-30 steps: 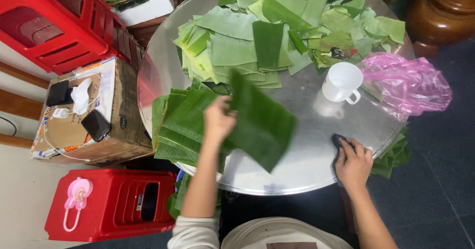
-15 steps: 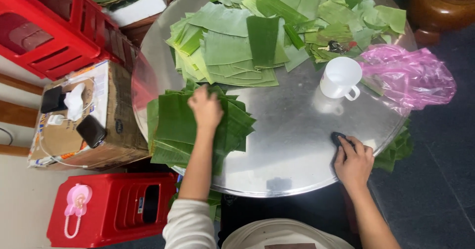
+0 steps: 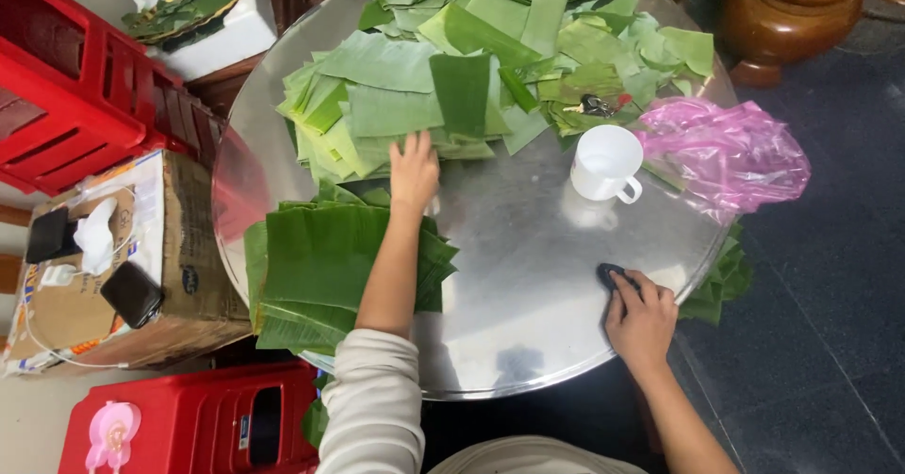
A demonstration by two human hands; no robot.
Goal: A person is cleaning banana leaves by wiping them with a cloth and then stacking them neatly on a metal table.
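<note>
**Hands at the leaf piles**

On the round metal table (image 3: 528, 276), the far pile of pale green leaf pieces (image 3: 396, 106) lies under the left hand (image 3: 415, 168), whose fingers rest flat and spread on its near edge. The right hand (image 3: 641, 314) curls over a small dark cloth (image 3: 611, 273) near the rim.

Round metal table (image 3: 528, 314): 2 leaf stacks (image 3: 330, 267), white mug (image 3: 605, 163), pink bag (image 3: 726, 154).
</note>
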